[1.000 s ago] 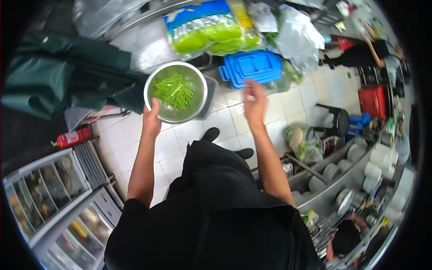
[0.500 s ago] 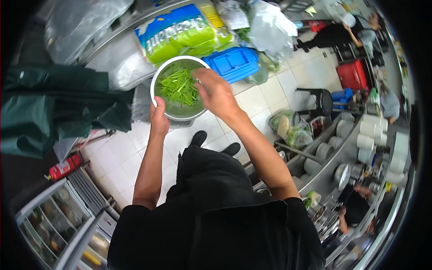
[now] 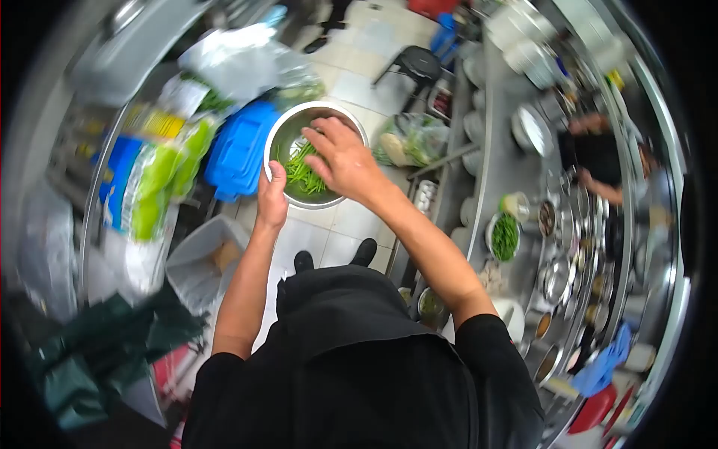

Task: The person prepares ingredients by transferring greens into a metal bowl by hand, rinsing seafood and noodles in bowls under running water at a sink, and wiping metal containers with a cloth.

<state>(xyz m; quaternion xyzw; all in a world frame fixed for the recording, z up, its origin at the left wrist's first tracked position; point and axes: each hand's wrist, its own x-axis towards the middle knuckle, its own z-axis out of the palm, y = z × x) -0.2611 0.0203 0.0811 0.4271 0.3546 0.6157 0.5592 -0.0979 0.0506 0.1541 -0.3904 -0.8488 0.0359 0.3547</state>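
A round metal bowl point(image 3: 340, 114) with cut green stalks point(image 3: 301, 170) inside is held above the floor. My left hand point(image 3: 273, 200) grips its lower left rim, the thumb over the edge. Over the bowl's opening hangs my right hand point(image 3: 338, 157), palm down, its fingers bent and spread above the stalks. The fingertips partly cover the stalks; whether they touch them I cannot tell. Just left of the bowl lies a blue lidded box point(image 3: 241, 150).
Beside the blue box are a green and blue package point(image 3: 153, 187) and plastic bags point(image 3: 232, 63). A grey bin point(image 3: 206, 258) stands lower left. On the right, a metal counter point(image 3: 497, 138) carries dishes and a bowl of chopped greens point(image 3: 505, 238). A co-worker point(image 3: 598, 157) stands beyond it.
The view has turned towards the counter on the right. My right hand has moved from near the blue box to over the bowl. My left hand still holds the bowl.
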